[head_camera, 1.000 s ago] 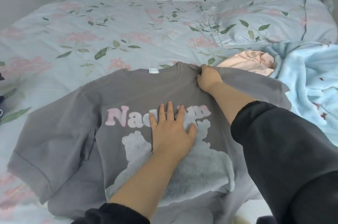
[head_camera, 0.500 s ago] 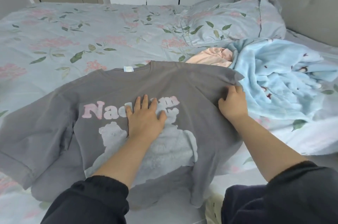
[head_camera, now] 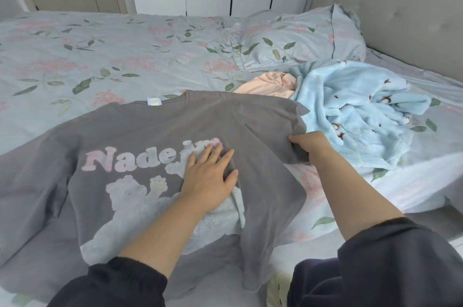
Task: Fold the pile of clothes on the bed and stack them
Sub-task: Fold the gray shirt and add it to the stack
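1. Head view: grey T-shirt (head_camera: 155, 131) lies spread print-up on the bed (head_camera: 100, 56).
2. Left hand (head_camera: 209, 176) rests flat on the T-shirt's print, fingers straight, gripping nothing.
3. Right hand (head_camera: 310, 145) grips the T-shirt's right sleeve edge, fingers curled round the cloth.
4. Pink garment (head_camera: 268, 86) and blue fleece (head_camera: 350, 111) lie crumpled just beyond the T-shirt's right shoulder.

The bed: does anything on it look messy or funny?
Yes. A fluffy blue garment and a peach garment lie crumpled together beside the pillow, unfolded. The sleeve of the gray T-shirt is bunched in the right hand.
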Action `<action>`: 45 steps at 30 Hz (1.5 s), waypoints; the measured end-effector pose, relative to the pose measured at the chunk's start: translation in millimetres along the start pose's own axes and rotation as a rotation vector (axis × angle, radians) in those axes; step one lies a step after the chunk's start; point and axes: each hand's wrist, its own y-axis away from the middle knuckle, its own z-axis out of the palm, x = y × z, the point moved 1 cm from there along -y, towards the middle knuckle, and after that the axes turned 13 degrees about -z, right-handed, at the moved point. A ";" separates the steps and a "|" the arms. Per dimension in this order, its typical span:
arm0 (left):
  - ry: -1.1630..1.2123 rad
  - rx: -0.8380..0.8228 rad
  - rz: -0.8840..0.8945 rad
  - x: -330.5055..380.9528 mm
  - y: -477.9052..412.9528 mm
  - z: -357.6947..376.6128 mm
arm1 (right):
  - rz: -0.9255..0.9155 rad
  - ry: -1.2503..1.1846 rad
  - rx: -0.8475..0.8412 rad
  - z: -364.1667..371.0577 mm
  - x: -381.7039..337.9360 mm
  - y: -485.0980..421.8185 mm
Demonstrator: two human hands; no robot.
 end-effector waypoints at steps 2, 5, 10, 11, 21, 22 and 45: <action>0.007 -0.005 0.001 -1.0 0.4 0.1 | -0.024 -0.011 0.101 -5.6 -4.9 -8.6; 0.014 -0.001 0.017 -2.5 0.6 0.2 | -0.092 -0.021 0.250 -19.3 -2.2 -23.7; 0.014 -0.029 0.044 -5.3 -0.4 2.9 | -0.059 0.111 0.244 -24.6 6.2 -40.8; 0.014 -0.030 0.044 -5.7 -0.6 3.5 | -0.044 0.119 0.202 -24.8 1.5 -44.3; 0.039 -0.008 0.031 -3.9 -0.6 4.7 | 0.099 -0.305 -0.114 -18.8 -37.3 -67.4; 0.043 -0.009 0.029 -4.1 -0.8 4.5 | 0.112 -0.272 -0.121 -18.8 -38.4 -70.5; -0.012 0.010 -0.008 -19.8 17.5 -20.4 | -0.618 0.956 -0.305 98.7 -18.8 59.3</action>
